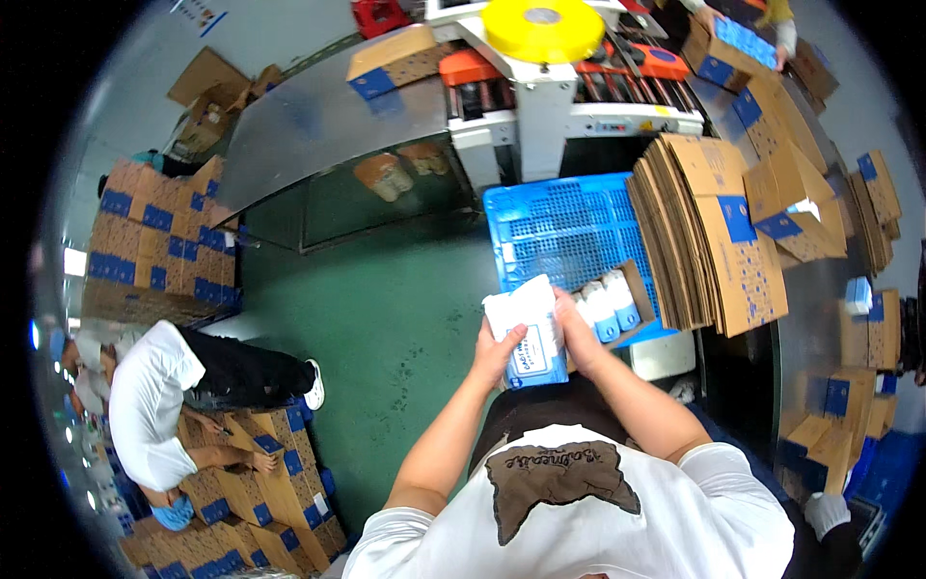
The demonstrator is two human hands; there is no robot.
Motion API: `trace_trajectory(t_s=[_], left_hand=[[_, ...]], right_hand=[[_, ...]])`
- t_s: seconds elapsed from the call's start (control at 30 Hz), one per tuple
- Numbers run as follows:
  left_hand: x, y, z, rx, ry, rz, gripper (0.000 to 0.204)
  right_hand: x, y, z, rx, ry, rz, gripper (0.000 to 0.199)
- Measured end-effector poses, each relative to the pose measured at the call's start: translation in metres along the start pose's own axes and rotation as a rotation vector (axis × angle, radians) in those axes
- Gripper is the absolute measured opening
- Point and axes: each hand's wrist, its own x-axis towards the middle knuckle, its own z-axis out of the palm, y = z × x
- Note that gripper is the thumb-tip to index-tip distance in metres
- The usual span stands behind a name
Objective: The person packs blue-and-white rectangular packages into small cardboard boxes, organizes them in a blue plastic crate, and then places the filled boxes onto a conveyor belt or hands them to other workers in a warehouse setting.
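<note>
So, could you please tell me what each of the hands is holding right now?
Left hand: holding the pack, thumb on its front.
Right hand: holding the same pack's right side.

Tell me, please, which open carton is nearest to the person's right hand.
The small carton beside the right hand, holding white-and-blue packages; the other open cartons are farther away.
</note>
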Motion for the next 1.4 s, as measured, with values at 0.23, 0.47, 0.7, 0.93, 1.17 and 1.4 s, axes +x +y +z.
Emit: trace_trajectory(t_s=[0.23, 0.47, 0.7, 0.93, 1.17, 1.4], left_hand=[[-0.018, 0.025, -0.067, 0.300, 0.663, 0.070, 0.055], [-0.021, 0.027, -0.121, 0.235, 0.819, 0.178, 0.049], [-0.002, 0.005, -0.125, 0.074, 0.780, 0.235, 0.045], [0.001, 0.025, -0.076, 0.253, 0.704, 0.485, 0.045], [0.013, 0.023, 0.002, 0.910, 0.025, 1.004, 0.075], [0.024, -0.080, 0.010, 1.400, -0.451, 0.413, 0.023]], right_hand=[[0.034, 0.066, 0.107, -0.678, 0.171, -0.106, 0.056], [0.054, 0.085, 0.159, -0.814, 0.038, -0.138, 0.054], [0.057, 0.073, 0.157, -0.919, 0.018, -0.174, 0.045], [0.061, 0.052, 0.092, -0.680, -0.092, -0.098, 0.051], [0.038, -0.031, -0.032, 0.540, -0.425, 0.895, 0.073], [0.053, -0.008, -0.168, 0.106, -0.147, 0.889, 0.081]])
